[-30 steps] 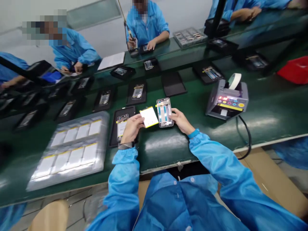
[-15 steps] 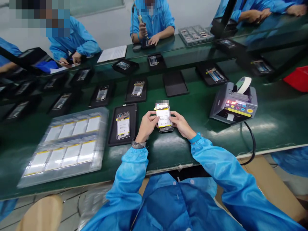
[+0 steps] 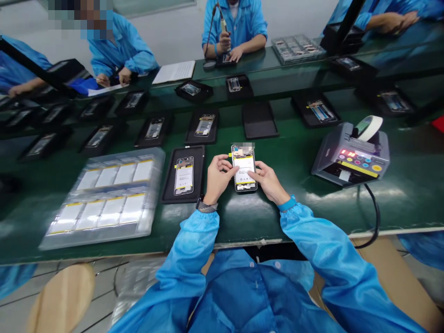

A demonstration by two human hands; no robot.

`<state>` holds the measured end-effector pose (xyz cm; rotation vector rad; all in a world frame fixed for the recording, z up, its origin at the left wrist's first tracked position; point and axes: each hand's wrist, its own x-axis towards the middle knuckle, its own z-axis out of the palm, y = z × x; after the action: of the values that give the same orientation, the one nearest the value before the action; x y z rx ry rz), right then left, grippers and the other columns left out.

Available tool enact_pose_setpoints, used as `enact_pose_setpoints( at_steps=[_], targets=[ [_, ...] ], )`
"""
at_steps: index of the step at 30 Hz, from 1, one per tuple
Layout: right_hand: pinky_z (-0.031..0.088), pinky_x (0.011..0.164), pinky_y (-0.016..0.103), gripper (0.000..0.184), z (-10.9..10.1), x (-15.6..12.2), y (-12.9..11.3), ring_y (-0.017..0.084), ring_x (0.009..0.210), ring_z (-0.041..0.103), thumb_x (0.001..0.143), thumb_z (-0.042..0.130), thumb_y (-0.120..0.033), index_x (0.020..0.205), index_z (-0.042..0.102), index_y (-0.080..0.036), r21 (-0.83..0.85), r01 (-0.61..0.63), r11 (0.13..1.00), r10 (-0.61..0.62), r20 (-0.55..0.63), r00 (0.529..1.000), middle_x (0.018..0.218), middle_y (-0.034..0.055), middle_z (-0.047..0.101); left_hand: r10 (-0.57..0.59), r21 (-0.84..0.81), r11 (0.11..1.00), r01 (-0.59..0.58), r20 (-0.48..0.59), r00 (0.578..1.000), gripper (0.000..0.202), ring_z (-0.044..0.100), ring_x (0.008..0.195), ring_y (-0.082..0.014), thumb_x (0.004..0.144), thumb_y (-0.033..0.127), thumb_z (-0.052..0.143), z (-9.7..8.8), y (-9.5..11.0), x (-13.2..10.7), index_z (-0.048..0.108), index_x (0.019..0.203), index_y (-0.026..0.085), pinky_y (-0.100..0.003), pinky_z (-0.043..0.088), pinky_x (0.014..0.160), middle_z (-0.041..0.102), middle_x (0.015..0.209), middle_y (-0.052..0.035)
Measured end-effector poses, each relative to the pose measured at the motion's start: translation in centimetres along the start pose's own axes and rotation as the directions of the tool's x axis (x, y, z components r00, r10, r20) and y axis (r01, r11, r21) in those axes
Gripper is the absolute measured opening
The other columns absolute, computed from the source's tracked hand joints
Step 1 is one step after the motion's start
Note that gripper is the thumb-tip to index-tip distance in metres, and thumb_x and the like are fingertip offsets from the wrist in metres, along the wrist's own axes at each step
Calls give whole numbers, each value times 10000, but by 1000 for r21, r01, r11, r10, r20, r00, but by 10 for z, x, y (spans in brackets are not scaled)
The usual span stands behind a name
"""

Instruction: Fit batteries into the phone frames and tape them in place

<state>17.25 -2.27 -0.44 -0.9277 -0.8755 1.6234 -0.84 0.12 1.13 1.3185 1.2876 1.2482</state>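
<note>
An open phone frame (image 3: 244,167) lies on the green belt (image 3: 298,152) in front of me, with a white battery with yellow edges seated in it. My left hand (image 3: 218,178) grips the frame's left side, thumb pressing on the battery. My right hand (image 3: 268,181) holds the right side, its thumb also on the battery. A black tray (image 3: 183,174) with another phone frame and battery lies just left of my left hand.
A clear plastic tray of several white batteries (image 3: 107,196) sits at the left. A grey tape dispenser (image 3: 350,155) with lit buttons and a cable stands at the right. Black trays with phone frames (image 3: 203,126) line the belt. Other people in blue coats work across the table.
A second ago my left hand held the loose battery beside the frame. The battery now sits in the frame and both hands press on it. The view has shifted slightly.
</note>
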Motion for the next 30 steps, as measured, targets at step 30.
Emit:
enact_pose_setpoints(
  at_steps=[30],
  targets=[
    [364, 439, 218, 441, 6, -7, 11, 120, 488, 519, 883, 658, -640, 949, 590, -209, -434, 141, 890, -257, -221, 941, 628, -23, 621, -150, -147, 976, 163, 93, 984, 510, 548, 606, -122, 781, 627, 759, 45, -12, -24, 708, 817, 121, -234, 425, 544, 658, 715, -23]
  ],
)
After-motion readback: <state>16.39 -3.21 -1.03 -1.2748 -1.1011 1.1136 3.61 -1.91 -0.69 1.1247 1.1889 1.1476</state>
